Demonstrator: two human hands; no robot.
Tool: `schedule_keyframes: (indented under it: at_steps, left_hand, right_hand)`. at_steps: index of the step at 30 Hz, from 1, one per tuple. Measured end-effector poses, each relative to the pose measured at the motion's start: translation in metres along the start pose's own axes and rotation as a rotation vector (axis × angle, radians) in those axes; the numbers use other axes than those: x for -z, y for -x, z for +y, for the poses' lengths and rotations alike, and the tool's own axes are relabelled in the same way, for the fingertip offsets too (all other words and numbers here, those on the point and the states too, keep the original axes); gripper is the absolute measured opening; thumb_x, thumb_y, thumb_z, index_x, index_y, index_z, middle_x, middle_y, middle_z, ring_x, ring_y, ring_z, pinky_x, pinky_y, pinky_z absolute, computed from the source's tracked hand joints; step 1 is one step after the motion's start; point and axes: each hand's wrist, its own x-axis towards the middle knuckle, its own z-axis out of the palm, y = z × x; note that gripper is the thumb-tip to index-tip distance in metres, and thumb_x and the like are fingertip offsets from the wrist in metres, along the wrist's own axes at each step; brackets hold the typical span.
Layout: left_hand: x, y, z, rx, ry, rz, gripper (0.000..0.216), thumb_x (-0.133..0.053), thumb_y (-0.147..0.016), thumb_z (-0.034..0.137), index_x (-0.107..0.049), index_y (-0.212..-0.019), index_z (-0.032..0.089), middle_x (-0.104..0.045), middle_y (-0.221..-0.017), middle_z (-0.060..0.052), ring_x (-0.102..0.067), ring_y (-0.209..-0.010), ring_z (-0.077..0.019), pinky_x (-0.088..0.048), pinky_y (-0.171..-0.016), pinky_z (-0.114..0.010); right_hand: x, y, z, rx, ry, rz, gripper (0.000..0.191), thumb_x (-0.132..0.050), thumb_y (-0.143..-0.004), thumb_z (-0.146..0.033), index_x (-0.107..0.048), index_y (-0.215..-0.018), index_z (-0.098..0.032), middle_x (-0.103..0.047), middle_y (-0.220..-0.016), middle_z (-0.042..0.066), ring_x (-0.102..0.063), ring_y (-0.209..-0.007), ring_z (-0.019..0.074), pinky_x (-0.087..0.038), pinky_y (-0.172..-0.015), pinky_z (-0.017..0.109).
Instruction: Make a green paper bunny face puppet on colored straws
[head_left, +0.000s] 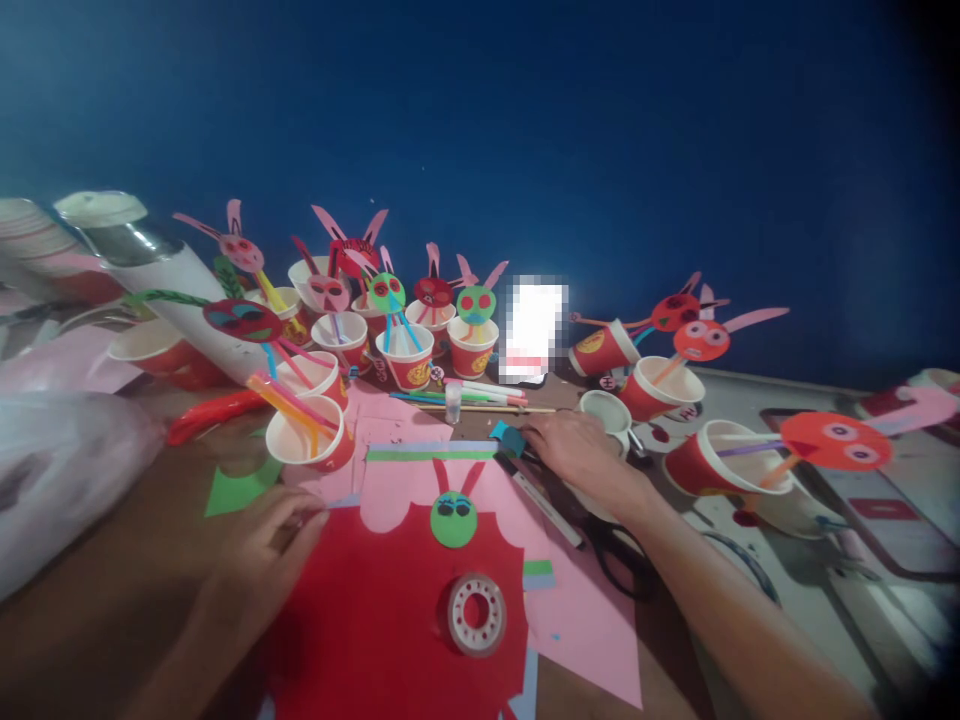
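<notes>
Far left, at 9 o'clock, a plastic bag (60,470) is shoved clear of the work patch. My left hand (270,540) sits at 7 o'clock, palm down, wrist low, forearm running in from the bottom edge. Its fingers curl onto the left edge of the red sheet (375,620), and I read that as pinning the sheet so it won't slide. The fingertips meet a pale strip (341,502) at their 2 o'clock; I can't tell whether it's pinched or only touched. At 12 o'clock of that hand is a paper cup with straws (311,440), parked close but off the sheet. A green face disc (453,518) lies at the top of the red sheet, and the tape roll (476,613) lies flat at its 6 o'clock, likely kept central so either hand can reach it. Rows of finished bunny cups (409,355) stand at 12 o'clock, backed against the blue wall. My right hand (574,450) is at 2 o'clock of the disc, palm down with the fingers folded under, the arm coming in diagonally from 5 o'clock. A teal scrap (511,438) touches its fingertips at 9 o'clock; grip unreadable, nothing visibly held. The scissors (611,555) lie under the wrist, with orange-face cups (720,460) at 3 o'clock.
</notes>
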Motion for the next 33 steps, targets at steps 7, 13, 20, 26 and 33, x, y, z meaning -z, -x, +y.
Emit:
schedule_keyframes:
  at_steps: [7, 13, 20, 26, 33]
  left_hand:
    - [0.006, 0.013, 0.015, 0.150, 0.107, 0.015, 0.020, -0.046, -0.078, 0.039, -0.057, -0.082, 0.022, -0.068, -0.086, -0.001, -0.065, -0.080, -0.0181, -0.051, -0.070, -0.023]
    - [0.004, 0.021, 0.004, 0.172, 0.058, 0.074, 0.022, -0.045, -0.079, 0.041, -0.055, -0.083, 0.022, -0.065, -0.081, 0.000, -0.064, -0.076, -0.0179, -0.050, -0.066, -0.022]
    - [0.006, 0.017, -0.006, 0.057, 0.030, 0.031, 0.013, -0.049, -0.080, 0.037, -0.054, -0.079, 0.025, -0.064, -0.074, 0.006, -0.065, -0.066, -0.0140, -0.050, -0.060, -0.019]
    - [0.003, 0.014, -0.004, 0.030, 0.043, 0.043, 0.010, -0.052, -0.079, 0.034, -0.055, -0.078, 0.025, -0.065, -0.070, 0.007, -0.066, -0.065, -0.0144, -0.051, -0.058, -0.018]
    - [0.003, 0.012, -0.002, 0.024, 0.064, 0.031, 0.012, -0.054, -0.078, 0.035, -0.058, -0.080, 0.024, -0.069, -0.074, 0.006, -0.068, -0.069, -0.0162, -0.053, -0.059, -0.019]
  right_hand:
    - [0.007, 0.009, 0.003, 0.017, -0.017, 0.063, 0.028, -0.036, -0.090, -0.026, -0.061, -0.101, -0.018, -0.068, -0.095, 0.011, -0.062, -0.085, 0.0241, -0.035, -0.064, 0.030]
    - [0.010, 0.036, 0.005, 0.232, -0.046, -0.091, 0.017, -0.049, -0.082, -0.021, -0.066, -0.080, -0.025, -0.068, -0.084, -0.001, -0.061, -0.080, 0.0156, -0.032, -0.059, 0.024]
    - [-0.002, 0.054, 0.009, 0.147, 0.043, -0.079, 0.021, -0.044, -0.083, -0.013, -0.064, -0.080, -0.019, -0.065, -0.081, 0.007, -0.061, -0.079, 0.0210, -0.031, -0.057, 0.028]
    - [-0.007, 0.053, 0.011, 0.074, 0.040, -0.041, 0.021, -0.044, -0.084, -0.016, -0.064, -0.082, -0.019, -0.065, -0.084, 0.007, -0.061, -0.080, 0.0211, -0.035, -0.060, 0.027]
    - [-0.013, 0.048, 0.005, 0.054, -0.058, -0.054, 0.021, -0.044, -0.083, -0.018, -0.064, -0.084, -0.019, -0.067, -0.087, 0.006, -0.063, -0.081, 0.0206, -0.035, -0.061, 0.027]
